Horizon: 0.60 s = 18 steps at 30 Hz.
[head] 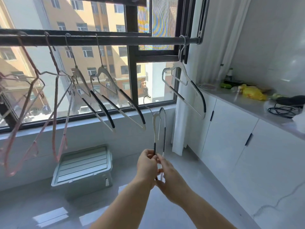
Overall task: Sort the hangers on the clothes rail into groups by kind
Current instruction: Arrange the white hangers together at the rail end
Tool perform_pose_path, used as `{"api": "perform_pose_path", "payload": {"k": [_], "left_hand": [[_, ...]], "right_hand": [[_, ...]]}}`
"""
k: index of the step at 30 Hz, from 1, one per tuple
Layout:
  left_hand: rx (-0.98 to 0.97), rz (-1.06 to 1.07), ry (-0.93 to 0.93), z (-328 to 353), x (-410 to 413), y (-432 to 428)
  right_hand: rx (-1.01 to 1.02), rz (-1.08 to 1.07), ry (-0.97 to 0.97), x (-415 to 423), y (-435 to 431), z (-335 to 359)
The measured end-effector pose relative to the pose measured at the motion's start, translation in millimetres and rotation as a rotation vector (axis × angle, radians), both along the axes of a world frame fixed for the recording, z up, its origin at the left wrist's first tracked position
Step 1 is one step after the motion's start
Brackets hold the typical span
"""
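I've got both hands pinching one white hanger (158, 129) below the rail (99, 39), left hand (146, 167) and right hand (171, 180) gripping its lower end; pink hangers (33, 90) hang toward the rail's left end.

**Clearance along the rail**

Open stretch of clothes rail (148, 40) between the grey hangers (115, 96) and the lone hanger (186, 90) at right. Pink hangers (33, 113) crowd the left end. Counter (247, 106) borders the right side.
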<state>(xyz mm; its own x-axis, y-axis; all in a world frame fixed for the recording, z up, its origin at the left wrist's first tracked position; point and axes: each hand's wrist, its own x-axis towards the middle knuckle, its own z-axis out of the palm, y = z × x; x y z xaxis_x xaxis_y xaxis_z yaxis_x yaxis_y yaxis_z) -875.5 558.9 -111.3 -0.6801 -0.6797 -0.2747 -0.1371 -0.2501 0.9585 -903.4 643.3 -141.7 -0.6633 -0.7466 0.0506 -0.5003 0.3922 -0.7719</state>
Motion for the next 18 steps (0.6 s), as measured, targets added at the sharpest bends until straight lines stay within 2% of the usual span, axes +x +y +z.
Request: {"api": "perform_pose_path", "payload": {"k": [10, 15, 18], "left_hand": [[0.006, -0.039, 0.059, 11.6, 13.0, 16.3], [-0.114, -0.057, 0.135, 25.5, 16.3, 30.5], [-0.123, -0.090, 0.194, 36.2, 16.6, 38.1]], "right_hand": [[-0.128, -0.070, -0.100, 7.3, 7.2, -2.3], [-0.203, -0.086, -0.021, 4.2, 18.4, 4.8], [-0.279, -0.107, -0.014, -1.8, 23.1, 13.0]]}}
